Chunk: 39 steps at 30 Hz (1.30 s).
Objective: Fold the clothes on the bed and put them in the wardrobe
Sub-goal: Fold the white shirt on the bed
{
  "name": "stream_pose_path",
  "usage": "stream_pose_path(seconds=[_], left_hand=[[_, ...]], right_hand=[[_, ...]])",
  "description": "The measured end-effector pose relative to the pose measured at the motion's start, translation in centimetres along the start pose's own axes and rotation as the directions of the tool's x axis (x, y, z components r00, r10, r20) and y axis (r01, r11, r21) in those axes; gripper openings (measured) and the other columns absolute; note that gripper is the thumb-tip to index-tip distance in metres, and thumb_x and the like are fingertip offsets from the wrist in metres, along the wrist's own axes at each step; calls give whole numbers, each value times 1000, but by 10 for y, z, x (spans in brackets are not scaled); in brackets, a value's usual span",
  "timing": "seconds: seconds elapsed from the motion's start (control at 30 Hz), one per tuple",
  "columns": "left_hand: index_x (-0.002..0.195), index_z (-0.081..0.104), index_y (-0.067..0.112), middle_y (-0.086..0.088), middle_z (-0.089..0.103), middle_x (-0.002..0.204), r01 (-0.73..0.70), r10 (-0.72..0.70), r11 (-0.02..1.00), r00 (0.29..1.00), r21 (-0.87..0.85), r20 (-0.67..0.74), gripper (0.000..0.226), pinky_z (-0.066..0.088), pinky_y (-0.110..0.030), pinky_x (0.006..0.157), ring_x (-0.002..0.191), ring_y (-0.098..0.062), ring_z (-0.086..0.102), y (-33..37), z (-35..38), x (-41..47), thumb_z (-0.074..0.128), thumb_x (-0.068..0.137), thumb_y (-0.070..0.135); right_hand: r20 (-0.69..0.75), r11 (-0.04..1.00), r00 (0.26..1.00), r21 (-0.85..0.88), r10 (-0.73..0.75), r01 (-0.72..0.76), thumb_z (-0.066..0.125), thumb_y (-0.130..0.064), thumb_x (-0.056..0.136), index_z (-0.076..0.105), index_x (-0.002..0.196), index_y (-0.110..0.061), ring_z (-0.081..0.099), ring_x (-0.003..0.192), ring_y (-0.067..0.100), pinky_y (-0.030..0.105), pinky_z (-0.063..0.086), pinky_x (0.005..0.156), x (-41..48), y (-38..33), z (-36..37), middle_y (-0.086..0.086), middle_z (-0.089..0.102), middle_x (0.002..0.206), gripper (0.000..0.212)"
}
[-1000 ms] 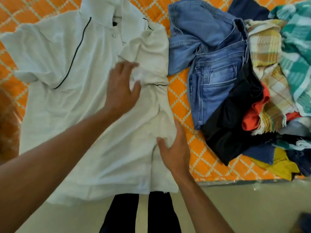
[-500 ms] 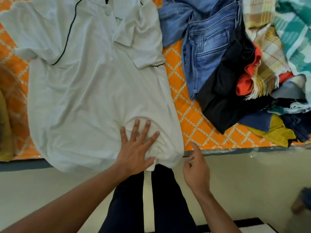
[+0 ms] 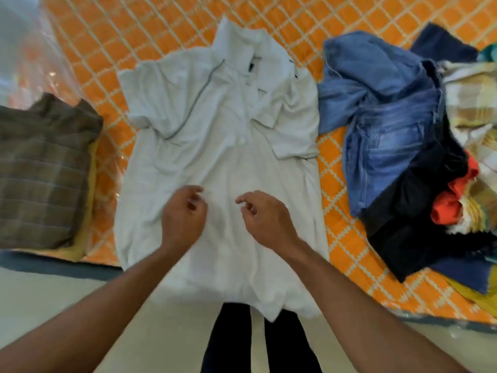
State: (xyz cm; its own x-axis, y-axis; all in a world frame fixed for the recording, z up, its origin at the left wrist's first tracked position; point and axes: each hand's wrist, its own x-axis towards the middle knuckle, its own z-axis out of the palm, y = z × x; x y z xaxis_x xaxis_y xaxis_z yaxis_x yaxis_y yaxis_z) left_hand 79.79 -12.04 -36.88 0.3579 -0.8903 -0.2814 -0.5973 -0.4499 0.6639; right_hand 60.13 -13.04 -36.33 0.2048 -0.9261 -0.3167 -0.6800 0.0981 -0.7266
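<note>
The white polo shirt (image 3: 215,146) lies face up in the middle of the frame on the bed (image 3: 336,184), its hem hanging over the near edge toward the floor. My left hand (image 3: 183,214) and right hand (image 3: 266,219) sit over its middle with fingers loosely curled. I cannot tell whether they pinch cloth or only hover. If I tug toward me, I reckon the overhang could drag the shirt off. The sleeve at the right of the frame is turned in and rumpled while the other lies spread, so the fold may come out lopsided. The jeans (image 3: 382,125) just beside it could snag.
</note>
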Motion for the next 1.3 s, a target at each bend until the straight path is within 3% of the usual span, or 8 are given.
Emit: stream_pose_path(seconds=[0.23, 0.4, 0.53, 0.7, 0.87, 0.97, 1.07, 1.3], left_hand=[[138, 49, 18, -12, 47, 134, 69, -66, 986, 997, 151, -27, 65, 42, -38, 97, 122, -32, 51, -3, -49, 155, 75, 81, 33], [149, 33, 19, -9, 40, 143, 172, -167, 984, 982, 51, -89, 79, 44, -40, 99, 129, -31, 47, 7, -44, 203, 68, 84, 49], [131, 54, 22, 0, 58, 124, 260, -300, 943, 935, -208, -191, 47, 44, -32, 86, 117, -23, 56, 4, -43, 226, 67, 87, 34], [93, 53, 19, -4, 60, 100, 130, -256, 945, 863, -299, -435, 16, 33, -28, 67, 85, -22, 52, -4, -57, 240, 51, 80, 10], [108, 58, 5, -7, 59, 103, -35, -198, 944, 737, -328, -646, 25, 28, -14, 61, 83, -16, 46, 6, -72, 250, 44, 87, 4], [116, 57, 7, 1, 60, 106, -124, -164, 935, 677, -332, -718, 29, 33, -12, 66, 90, -15, 53, 22, -78, 251, 42, 91, 2], [119, 59, 12, 3, 63, 109, -109, -119, 957, 697, -268, -707, 35, 29, -22, 71, 94, -19, 50, 29, -74, 249, 42, 89, 4], [113, 64, 6, -12, 64, 104, -482, 461, 872, 748, 85, -477, 39, 49, -45, 68, 87, -34, 61, 36, -44, 213, 47, 80, -3]], right_hand=[[85, 960, 969, -139, -232, 242, 54, -7, 77, 63, 135, -19, 58, 120, 31, 41, 50, 101, 204, -98, 21, 7, 62, 132, 60], [228, 935, 953, -246, -199, 254, 61, -12, 81, 33, 158, -25, 38, 144, 19, 30, 35, 114, 298, -130, 28, 0, 34, 161, 82], [306, 883, 931, -355, -201, 307, 65, -24, 90, 26, 160, -32, 34, 148, 22, 31, 31, 115, 348, -148, 43, 4, 30, 162, 80], [253, 772, 910, -482, -329, 414, 63, -33, 94, 66, 126, -24, 59, 115, 22, 25, 42, 89, 385, -182, 64, 4, 64, 125, 33], [-61, 891, 893, -126, -445, 435, 54, -38, 92, 54, 83, -31, 63, 58, 8, 37, 54, 69, 392, -211, 75, -12, 57, 55, 12], [-88, 928, 924, -10, -371, 372, 51, -36, 97, 48, 75, -36, 68, 68, 20, 48, 58, 67, 391, -214, 76, -13, 56, 64, 22], [62, 944, 976, 271, -210, 186, 46, -19, 104, 54, 88, -25, 69, 88, 31, 35, 62, 61, 388, -214, 78, 2, 58, 92, 19], [176, 598, 981, 778, 87, -193, 60, -4, 78, 48, 65, -11, 37, 56, 19, 27, 37, 56, 373, -180, 45, 4, 45, 62, 19]])
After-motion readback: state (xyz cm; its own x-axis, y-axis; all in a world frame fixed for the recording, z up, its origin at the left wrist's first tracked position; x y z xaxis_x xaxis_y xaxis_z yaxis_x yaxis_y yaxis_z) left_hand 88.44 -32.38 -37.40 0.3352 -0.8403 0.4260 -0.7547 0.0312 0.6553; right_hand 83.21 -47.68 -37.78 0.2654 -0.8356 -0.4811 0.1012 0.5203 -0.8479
